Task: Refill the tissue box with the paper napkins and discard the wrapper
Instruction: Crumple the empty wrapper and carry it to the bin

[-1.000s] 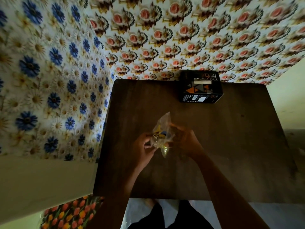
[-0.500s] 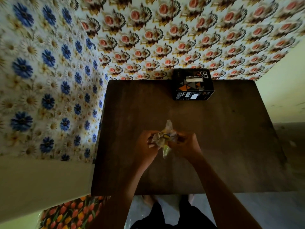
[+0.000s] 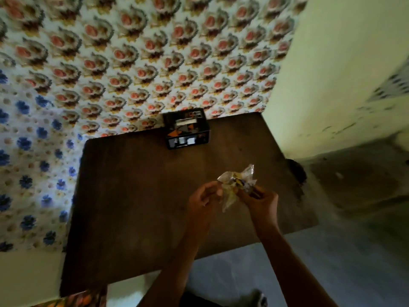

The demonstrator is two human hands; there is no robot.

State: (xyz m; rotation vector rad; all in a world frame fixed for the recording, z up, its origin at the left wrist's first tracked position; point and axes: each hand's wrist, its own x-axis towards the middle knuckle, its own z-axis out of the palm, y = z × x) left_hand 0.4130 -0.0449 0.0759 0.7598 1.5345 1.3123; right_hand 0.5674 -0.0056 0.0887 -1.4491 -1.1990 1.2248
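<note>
A crumpled clear plastic wrapper with yellow and blue print is held above the dark wooden table. My right hand grips it from the right. My left hand touches its left edge with curled fingertips. The black tissue box with orange and grey triangles stands at the table's far edge against the wall; a white strip shows in its top slot. The frame is blurred.
Flower-patterned wallpaper covers the wall behind and to the left of the table. A pale green wall and grey floor lie to the right. A dark round object sits by the table's right edge.
The view has swung to the right, so the table and box now sit further left. Both hands stay on the wrapper, which is bunched tighter than a second ago.
</note>
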